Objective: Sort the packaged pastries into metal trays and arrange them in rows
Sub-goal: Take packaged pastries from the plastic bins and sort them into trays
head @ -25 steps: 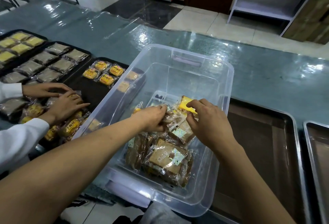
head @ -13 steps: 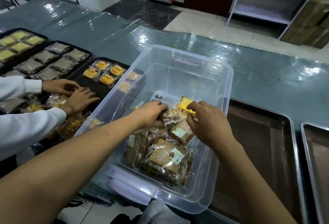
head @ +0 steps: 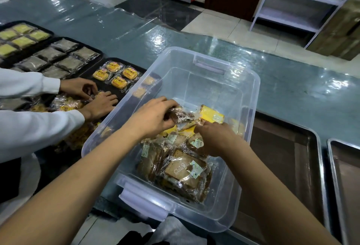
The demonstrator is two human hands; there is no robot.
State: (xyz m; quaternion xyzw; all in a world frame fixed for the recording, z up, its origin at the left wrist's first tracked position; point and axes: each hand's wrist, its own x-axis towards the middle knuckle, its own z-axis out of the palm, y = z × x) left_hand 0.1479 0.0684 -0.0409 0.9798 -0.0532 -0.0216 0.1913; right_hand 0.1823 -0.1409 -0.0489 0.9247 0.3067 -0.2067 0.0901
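The left hand [head: 153, 117] is curling its fingers around a brown pastry pack [head: 182, 116] and is holding it up a little, above the pile in the clear plastic bin [head: 251, 96]. The right hand [head: 216, 137] is bending its fingers down into the pile and is touching the wrapped brown cakes [head: 183, 168] there. I cannot tell if it is pinching one or just pressing on them. A yellow pastry pack [head: 211, 116] is lying just past the right hand, tilted up against the other packs.

Half a second ago the right hand was pinching the yellow pack near its corner. Now it has let go and has moved lower, onto the brown packs. The left hand has lifted its brown pack a bit higher. The other person's hands [head: 91, 96], in white sleeves, have slid closer together over the loose packs on the left.

The big brown cake on top has white letters that look like "Ca", but the rest is too crinkled to read. The small orange packs [head: 118, 76] on the dark tray [head: 93, 71] have red writing that is too small to read.

The metal tray [head: 303, 166] is sitting just to the right of the bin, with another metal tray [head: 348, 176] beside it.
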